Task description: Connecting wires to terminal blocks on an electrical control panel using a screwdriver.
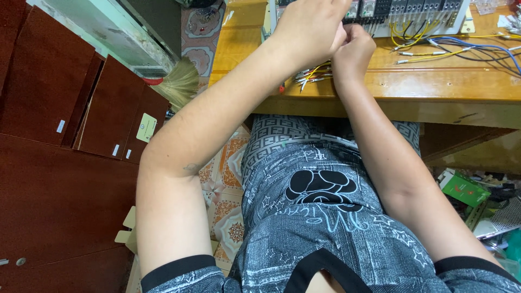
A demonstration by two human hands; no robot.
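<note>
We see two bare arms reaching up to a shiny yellow wooden tabletop (434, 81) at the top of the frame. The left hand (309, 30) and the right hand (353, 51) meet in the top middle, touching each other. Both are curled shut around a bunch of thin yellow and white wires with little metal tips (312, 73). The wire tips poke out just below the hands, over the front edge of the tabletop. We think each grip is tight and closed, but we cannot see the fingertips, so we cannot tell just which wire each hand pinches.

To do this well, we think the hands should hold only one wire at a time and keep the rest of the bunch out of the way. It helps to keep the wrists steady on the tabletop and pull gently, so no tip bends.

Behind the hands stands a long grey block of electric parts (412, 13) with more yellow wires and some blue wires (477, 46) lying near it. The block is cut off by the top edge. The spot where the fingers work is hidden by the hands. A straw broom (179, 81) leans at the upper left, beside dark red wooden boards (49, 108).
</note>
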